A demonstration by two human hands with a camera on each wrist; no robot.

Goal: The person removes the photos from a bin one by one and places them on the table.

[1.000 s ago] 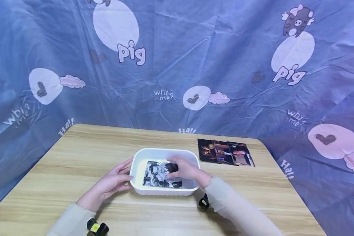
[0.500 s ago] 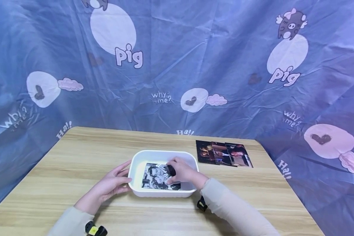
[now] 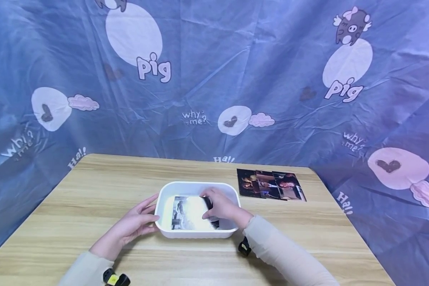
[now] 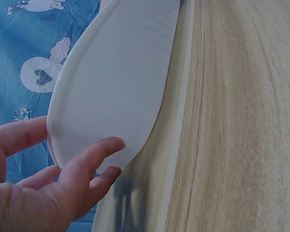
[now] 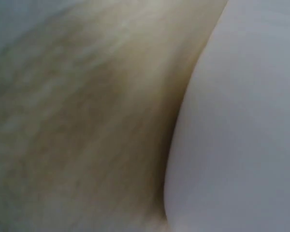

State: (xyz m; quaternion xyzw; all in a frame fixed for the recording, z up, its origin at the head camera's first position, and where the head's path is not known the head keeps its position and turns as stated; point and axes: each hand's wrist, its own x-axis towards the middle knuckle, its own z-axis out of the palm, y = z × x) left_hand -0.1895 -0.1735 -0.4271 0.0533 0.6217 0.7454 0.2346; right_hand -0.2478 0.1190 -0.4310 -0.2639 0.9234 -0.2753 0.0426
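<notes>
A white plastic box (image 3: 196,234) stands near the middle of the wooden table. My left hand (image 3: 137,218) holds its left end, thumb at the rim; in the left wrist view the fingers (image 4: 108,145) spread against its outer wall. Inside lies a black-and-white photo (image 3: 177,220), partly washed out by glare. My right hand (image 3: 221,204) reaches in over the right wall and holds the photo, thumb and fingers bent at its right part. The palm hides how the fingertips meet it. The right wrist view shows only the box's blurred wall (image 5: 237,135) and wood.
Several overlapping colour photos (image 3: 271,186) lie at the table's back right, beyond the box. A blue patterned curtain (image 3: 200,79) hangs behind the wooden table (image 3: 103,182).
A bright glare now spreads over the black-and-white photo, whose picture was plain before. Both hands stay at the box, and the view has shifted slightly.
</notes>
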